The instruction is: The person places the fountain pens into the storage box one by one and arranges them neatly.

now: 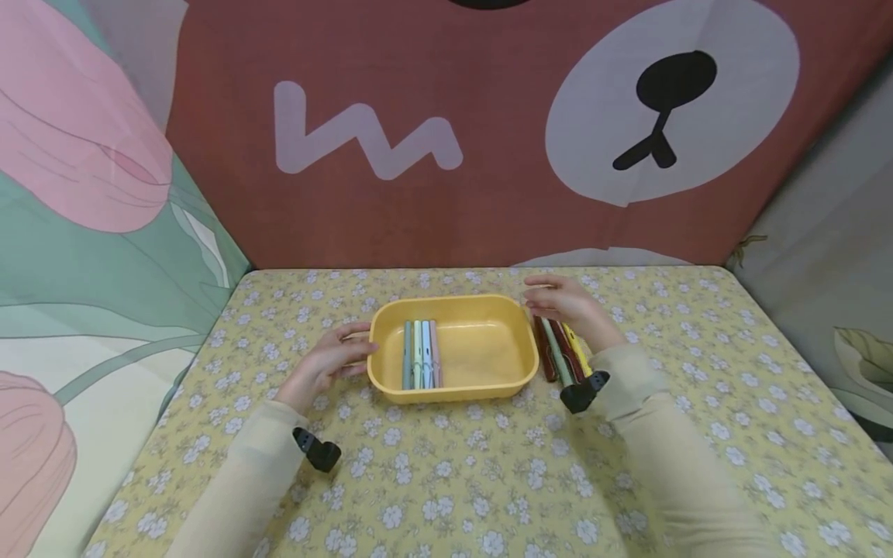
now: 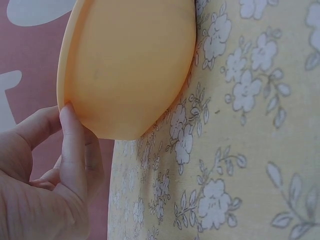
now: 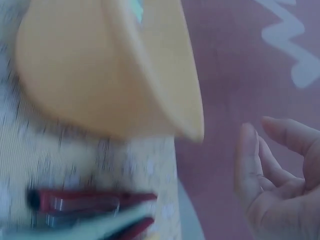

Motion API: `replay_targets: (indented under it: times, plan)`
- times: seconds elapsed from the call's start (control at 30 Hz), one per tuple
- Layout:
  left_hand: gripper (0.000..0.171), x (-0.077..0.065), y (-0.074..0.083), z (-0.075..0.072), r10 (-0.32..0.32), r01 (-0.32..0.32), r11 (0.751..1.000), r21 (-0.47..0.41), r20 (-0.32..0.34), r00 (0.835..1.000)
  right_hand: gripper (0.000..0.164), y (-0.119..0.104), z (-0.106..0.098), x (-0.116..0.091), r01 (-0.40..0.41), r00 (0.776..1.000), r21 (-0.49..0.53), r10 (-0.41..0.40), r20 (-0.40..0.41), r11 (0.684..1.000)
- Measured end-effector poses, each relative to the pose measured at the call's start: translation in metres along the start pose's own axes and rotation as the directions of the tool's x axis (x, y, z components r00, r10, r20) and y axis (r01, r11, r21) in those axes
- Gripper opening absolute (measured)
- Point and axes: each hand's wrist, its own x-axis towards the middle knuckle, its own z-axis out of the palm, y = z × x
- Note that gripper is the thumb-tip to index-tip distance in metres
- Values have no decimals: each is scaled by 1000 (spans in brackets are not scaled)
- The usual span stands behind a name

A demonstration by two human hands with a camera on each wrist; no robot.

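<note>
A yellow plastic tray [image 1: 488, 356] with rounded corners sits on the table, and several pastel pens [image 1: 422, 356] lie side by side in its left part. At its left end my left hand [image 1: 331, 360] pinches the rim between thumb and fingers; the left wrist view shows the fingertips [image 2: 69, 112] right at the edge. My right hand [image 1: 568, 306] is raised beyond the tray's right end, fingers loosely bent and holding nothing. Below that hand lie several pens [image 1: 551, 349] in dark red, green and yellow, partly hidden by hand and wrist. The right wrist view shows a dark red pen [image 3: 90, 201] near the tray.
A yellow floral cloth [image 1: 446, 480] covers the table. Behind it hangs a backdrop [image 1: 488, 217] with a brown cartoon bear, and printed fabric [image 1: 105, 310] stands along the left side. Both wrists wear small black cameras.
</note>
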Motion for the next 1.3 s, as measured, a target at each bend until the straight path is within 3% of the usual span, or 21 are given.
replay_targets:
  times: [0.27,0.67,1.3]
  plan:
    - [59,0,-1,0,-1,1,1000,0,-3,1000,53,22,-28,-5,-31,999,-30,30,-29,999]
    - [60,-1,-2,0,-7,7,1000,-7,-8,1000,56,49,-49,-10,-35,998,-62,32,-52,997]
    - [60,0,-1,0,0,0,1000,-5,1,1000,55,81,-55,-11,-79,995,-45,76,-63,996]
